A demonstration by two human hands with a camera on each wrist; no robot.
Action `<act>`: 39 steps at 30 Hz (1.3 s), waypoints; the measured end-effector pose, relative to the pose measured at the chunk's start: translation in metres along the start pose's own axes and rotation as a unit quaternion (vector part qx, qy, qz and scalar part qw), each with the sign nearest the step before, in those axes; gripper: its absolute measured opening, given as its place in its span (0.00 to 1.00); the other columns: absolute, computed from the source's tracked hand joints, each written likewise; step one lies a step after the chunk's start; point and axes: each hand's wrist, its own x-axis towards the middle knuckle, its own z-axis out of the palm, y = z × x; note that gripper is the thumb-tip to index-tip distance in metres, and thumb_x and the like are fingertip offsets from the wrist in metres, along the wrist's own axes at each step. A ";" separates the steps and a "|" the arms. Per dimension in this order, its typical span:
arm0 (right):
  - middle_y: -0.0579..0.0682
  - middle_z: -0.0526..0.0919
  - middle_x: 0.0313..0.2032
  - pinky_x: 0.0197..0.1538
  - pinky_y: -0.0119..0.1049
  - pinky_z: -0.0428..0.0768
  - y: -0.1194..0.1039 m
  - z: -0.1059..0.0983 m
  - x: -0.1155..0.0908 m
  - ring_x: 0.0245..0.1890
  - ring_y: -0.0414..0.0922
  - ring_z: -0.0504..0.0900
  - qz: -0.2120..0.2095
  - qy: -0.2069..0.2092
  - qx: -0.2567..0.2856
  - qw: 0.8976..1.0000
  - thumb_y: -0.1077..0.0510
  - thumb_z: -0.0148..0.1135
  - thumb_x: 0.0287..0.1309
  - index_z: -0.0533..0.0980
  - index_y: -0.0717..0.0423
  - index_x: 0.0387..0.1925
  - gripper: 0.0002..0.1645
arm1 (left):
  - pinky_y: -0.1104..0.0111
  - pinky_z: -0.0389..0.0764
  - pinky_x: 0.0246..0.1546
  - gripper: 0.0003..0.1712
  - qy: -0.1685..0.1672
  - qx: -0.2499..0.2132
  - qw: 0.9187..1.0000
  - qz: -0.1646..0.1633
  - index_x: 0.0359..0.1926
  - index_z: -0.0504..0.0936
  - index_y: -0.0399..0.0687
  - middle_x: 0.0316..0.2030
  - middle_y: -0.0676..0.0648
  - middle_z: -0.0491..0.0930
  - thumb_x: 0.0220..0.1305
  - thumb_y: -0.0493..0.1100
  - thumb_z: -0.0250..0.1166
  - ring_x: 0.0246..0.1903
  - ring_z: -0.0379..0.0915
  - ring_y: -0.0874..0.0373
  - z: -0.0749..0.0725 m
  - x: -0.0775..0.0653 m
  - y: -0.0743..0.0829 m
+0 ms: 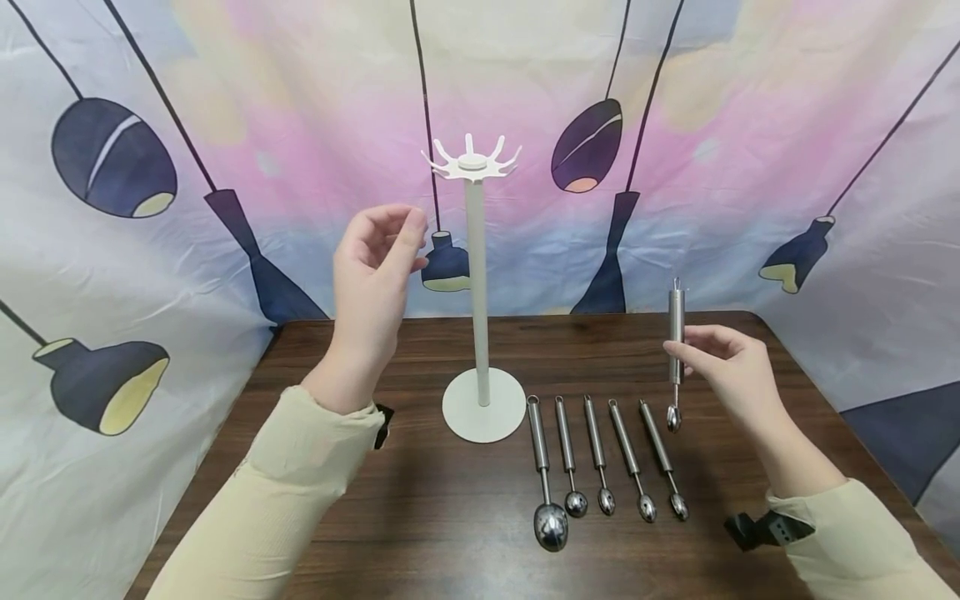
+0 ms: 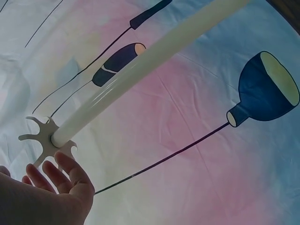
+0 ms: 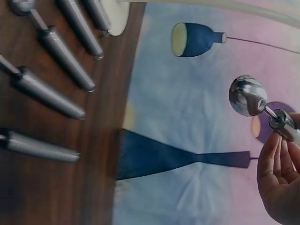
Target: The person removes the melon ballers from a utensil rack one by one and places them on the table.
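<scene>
My right hand [image 1: 731, 375] pinches the steel handle of a melon baller [image 1: 677, 333] between thumb and fingers. It is held upright above the table's right side, loop up and scoop down; the right wrist view shows its round bowl [image 3: 248, 95] close up. My left hand [image 1: 375, 271] is raised left of a white hook stand [image 1: 477, 275], its fingers loosely bent and holding nothing. From the left wrist view, the stand's hooked top [image 2: 44, 138] appears just beyond the fingers. Other melon ballers [image 1: 595, 429] lie in a row right of the stand's round base [image 1: 483, 425].
Beneath everything is a dark wooden table [image 1: 420, 517]. A cloth backdrop [image 1: 315, 100] printed with hanging lamps rises behind and at both sides. The largest scoop [image 1: 551, 527] lies at the row's left end, toward the table's front.
</scene>
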 end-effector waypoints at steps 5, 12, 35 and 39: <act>0.24 0.80 0.31 0.32 0.28 0.79 0.017 -0.001 -0.007 0.26 0.33 0.81 0.022 -0.004 0.001 1.000 0.48 0.68 0.60 0.79 0.57 0.50 0.22 | 0.70 0.81 0.42 0.09 0.009 -0.006 1.000 -0.007 0.49 0.79 0.46 0.38 0.55 0.79 0.70 0.41 0.61 0.40 0.76 0.58 -0.005 -0.012 -0.001; 0.24 0.80 0.30 0.32 0.28 0.79 0.032 -0.002 -0.016 0.26 0.34 0.80 0.044 -0.011 0.008 0.999 0.50 0.68 0.61 0.78 0.61 0.52 0.24 | 0.70 0.82 0.43 0.08 0.026 -0.021 0.999 -0.024 0.48 0.78 0.47 0.38 0.54 0.80 0.70 0.39 0.61 0.40 0.77 0.59 -0.014 -0.027 -0.008; 0.47 0.88 0.37 0.33 0.31 0.78 0.087 -0.005 -0.035 0.26 0.35 0.82 0.119 -0.059 -0.094 0.987 0.46 0.66 0.61 0.76 0.68 0.56 0.33 | 0.70 0.82 0.42 0.05 0.051 -0.028 0.994 -0.093 0.46 0.78 0.47 0.35 0.53 0.80 0.71 0.39 0.60 0.37 0.78 0.61 -0.031 -0.060 -0.037; 0.55 0.88 0.40 0.33 0.30 0.75 0.098 -0.004 -0.035 0.26 0.35 0.81 0.119 -0.074 -0.118 0.983 0.46 0.66 0.62 0.77 0.68 0.55 0.32 | 0.70 0.83 0.42 0.04 0.050 -0.034 0.993 -0.104 0.45 0.78 0.48 0.35 0.53 0.81 0.71 0.40 0.60 0.37 0.78 0.61 -0.030 -0.065 -0.042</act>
